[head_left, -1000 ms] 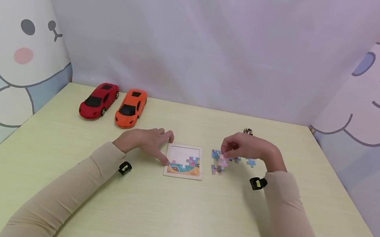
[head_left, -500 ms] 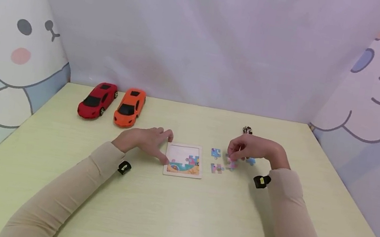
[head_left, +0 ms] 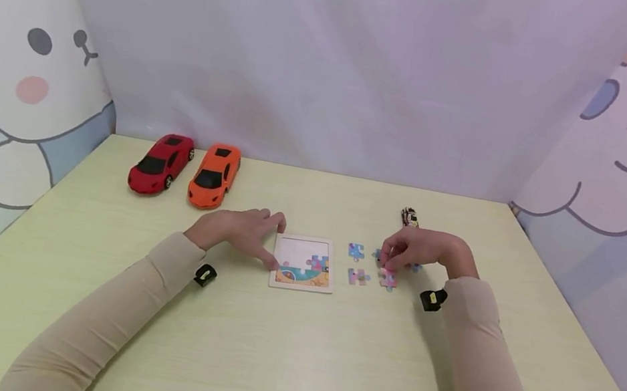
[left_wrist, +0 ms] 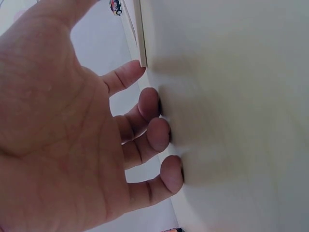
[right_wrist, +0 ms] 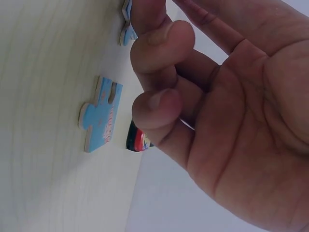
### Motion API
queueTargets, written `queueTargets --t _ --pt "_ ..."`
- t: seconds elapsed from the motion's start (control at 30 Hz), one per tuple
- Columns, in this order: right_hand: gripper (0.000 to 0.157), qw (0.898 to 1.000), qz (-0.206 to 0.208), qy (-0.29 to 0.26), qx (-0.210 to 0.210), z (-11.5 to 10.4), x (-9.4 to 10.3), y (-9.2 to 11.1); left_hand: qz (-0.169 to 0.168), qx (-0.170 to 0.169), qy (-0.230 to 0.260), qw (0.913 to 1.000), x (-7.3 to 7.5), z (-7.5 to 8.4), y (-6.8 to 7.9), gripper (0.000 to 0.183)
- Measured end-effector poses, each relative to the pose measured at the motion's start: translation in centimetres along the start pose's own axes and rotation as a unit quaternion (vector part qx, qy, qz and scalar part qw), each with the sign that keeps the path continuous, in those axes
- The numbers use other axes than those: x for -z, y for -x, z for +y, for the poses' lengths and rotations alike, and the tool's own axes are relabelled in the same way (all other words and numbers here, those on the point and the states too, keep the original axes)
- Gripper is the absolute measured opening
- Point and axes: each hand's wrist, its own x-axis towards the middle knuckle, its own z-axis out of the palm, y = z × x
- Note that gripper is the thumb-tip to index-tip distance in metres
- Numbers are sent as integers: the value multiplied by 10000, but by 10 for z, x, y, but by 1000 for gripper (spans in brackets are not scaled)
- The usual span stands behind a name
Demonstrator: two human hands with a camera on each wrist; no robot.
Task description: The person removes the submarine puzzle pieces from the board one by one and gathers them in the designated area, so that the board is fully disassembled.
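My left hand (head_left: 243,234) steadies the left side of a square puzzle tray (head_left: 299,288), its thumb and index finger spread along the edge. Joined pieces with a teal, orange and pink picture fill the tray's lower part and right side; its upper left shows white. In the left wrist view, a fingertip (left_wrist: 130,75) touches the tray's corner. On the right, my right hand (head_left: 418,248) pinches a pink puzzle piece (head_left: 388,279) by its upper edge, low at the table. The right wrist view hides that pinch behind curled fingers; a blue puzzle piece (right_wrist: 104,115) lies beside them.
Loose pieces lie between tray and right hand: a blue one (head_left: 356,250) and a pinkish one (head_left: 358,276). Others are partly under the hand. A small toy car (head_left: 409,217) stands behind it. A red toy car (head_left: 161,166) and an orange toy car (head_left: 214,177) are at back left.
My right hand has carried the pink puzzle piece rightward, away from the tray, and lowered it, uncovering the two loose pieces. The left hand keeps its place at the tray.
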Motion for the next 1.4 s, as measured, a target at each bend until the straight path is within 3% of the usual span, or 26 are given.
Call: queueTargets --t 0.3,0.57,0.97,1.4 --pt "5 9998 36 114 -173 -2 1 2 -25 65 25 10000 1 1 0 73" --pt "8 9993 257 277 -3 -7 0 -3 -38 39 46 10000 2 2 1 73" --pt "16 9956 609 672 231 -30 -13 -16 -60 36 47 10000 2 2 1 73" --pt "18 9920 707 984 360 -53 -31 -34 -46 23 76 10000 3 3 3 72"
